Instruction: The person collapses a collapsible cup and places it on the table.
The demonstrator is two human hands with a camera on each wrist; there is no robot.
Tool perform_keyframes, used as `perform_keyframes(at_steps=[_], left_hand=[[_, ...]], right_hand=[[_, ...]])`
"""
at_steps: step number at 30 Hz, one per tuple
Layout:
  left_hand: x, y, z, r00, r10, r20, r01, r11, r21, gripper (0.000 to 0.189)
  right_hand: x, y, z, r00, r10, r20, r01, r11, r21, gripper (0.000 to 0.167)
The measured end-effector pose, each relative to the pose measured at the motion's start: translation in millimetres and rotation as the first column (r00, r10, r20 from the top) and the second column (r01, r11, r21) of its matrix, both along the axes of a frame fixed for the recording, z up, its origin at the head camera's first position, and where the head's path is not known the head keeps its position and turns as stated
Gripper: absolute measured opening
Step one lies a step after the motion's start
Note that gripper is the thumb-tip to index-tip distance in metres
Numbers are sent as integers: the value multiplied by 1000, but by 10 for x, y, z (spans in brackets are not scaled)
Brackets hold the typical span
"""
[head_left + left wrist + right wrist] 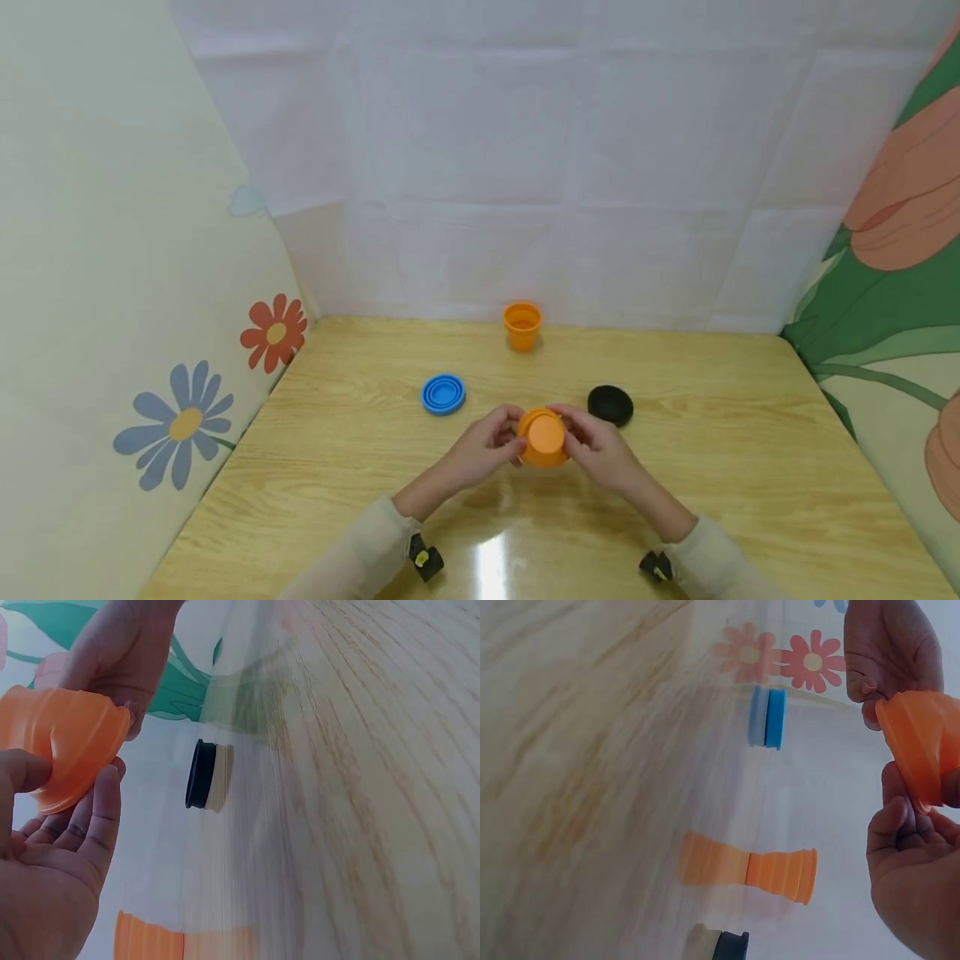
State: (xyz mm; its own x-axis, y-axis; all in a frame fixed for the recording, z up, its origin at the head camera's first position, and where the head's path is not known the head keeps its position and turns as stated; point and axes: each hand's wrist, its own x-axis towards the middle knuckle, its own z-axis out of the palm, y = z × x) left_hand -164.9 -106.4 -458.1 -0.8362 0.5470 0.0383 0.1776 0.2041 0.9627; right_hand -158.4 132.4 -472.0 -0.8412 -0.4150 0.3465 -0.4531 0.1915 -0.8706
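Note:
Both hands hold an orange collapsible cup (545, 437) over the middle of the table, its flat base turned up toward the head camera. My left hand (487, 446) grips its left side, with the thumb pressed on the ribbed wall in the left wrist view. On the opposite side my right hand (603, 450) pinches the wall between thumb and fingers. The wall looks bent inward under the thumbs in both wrist views. Just beyond the right hand lies a black collapsed cup (611, 406). A blue collapsed cup (443, 394) lies flat past the left hand.
A second orange cup (522, 327) stands upright and extended near the back of the wooden table (360, 367). Behind it hangs a white cloth (465, 167). Flower-patterned walls close off the left and right sides.

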Motion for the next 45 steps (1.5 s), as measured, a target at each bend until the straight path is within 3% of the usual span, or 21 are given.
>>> perform_keyframes(at_steps=[4, 11, 15, 20, 25, 31, 37, 45], left_hand=[[14, 13, -5, 1000, 10, -16, -10, 1000, -7, 29], [30, 37, 5, 996, 60, -68, -60, 998, -8, 28], [32, 40, 1, 995, 87, -57, -87, 996, 4, 27], [33, 12, -10, 998, 54, -22, -53, 998, 31, 37], [39, -26, 18, 1000, 3, -13, -2, 999, 40, 37], [16, -53, 54, 999, 30, 9, -30, 999, -24, 37], [-4, -60, 43, 1000, -4, -28, 3, 998, -65, 34], [2, -64, 48, 999, 28, -39, -30, 999, -41, 31]], right_hand=[[20, -39, -10, 999, -32, -39, 33, 999, 21, 34], [23, -68, -31, 999, -33, -8, 32, 999, -11, 36], [26, -71, -27, 1000, -5, 9, 5, 999, -52, 37], [30, -61, 8, 1000, 25, 19, -23, 996, -90, 35], [32, -29, 62, 998, 26, 58, -22, 998, -65, 31], [10, 23, 110, 997, 45, 59, -44, 999, -19, 29], [-7, 31, 93, 999, 44, 31, -45, 999, 24, 30], [4, 50, 47, 992, 38, 121, -31, 998, -53, 28]])
